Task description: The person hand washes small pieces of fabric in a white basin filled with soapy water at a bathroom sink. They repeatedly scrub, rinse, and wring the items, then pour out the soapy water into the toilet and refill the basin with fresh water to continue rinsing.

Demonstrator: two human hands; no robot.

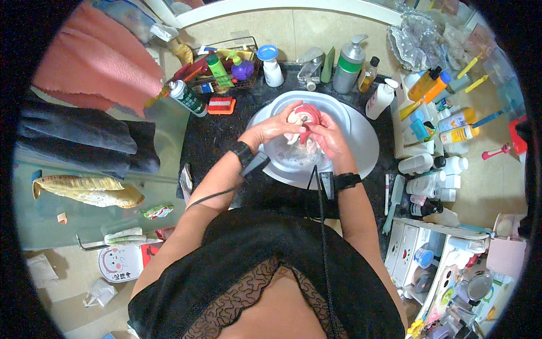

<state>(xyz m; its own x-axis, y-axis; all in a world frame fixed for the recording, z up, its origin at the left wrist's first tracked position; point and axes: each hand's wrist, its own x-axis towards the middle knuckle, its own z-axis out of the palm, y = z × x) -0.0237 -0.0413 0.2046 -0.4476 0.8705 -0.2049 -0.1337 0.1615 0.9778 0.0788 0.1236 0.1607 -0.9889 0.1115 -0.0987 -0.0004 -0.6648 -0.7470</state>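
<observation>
A bunched red and white cloth (311, 113) is held between both hands above a pale plastic basin (347, 127). My left hand (277, 126) grips its left side, with the thumb laid across the front. On the right, my right hand (330, 134) has its fingers closed on the cloth's other side. Below the hands, the basin holds water with suds (296, 160). The basin sits in a white washbasin (367, 146) set in a black countertop (216, 140). The parts of the cloth inside my fingers are hidden.
A spray can (188, 98), a red-and-orange brush (221, 105) and a wire basket (252, 70) stand at the back left. Behind the basin are a silver pump bottle (349, 63) and a faucet (310, 70). A white pump bottle (381, 99) stands right. Cords hang from my wrist straps.
</observation>
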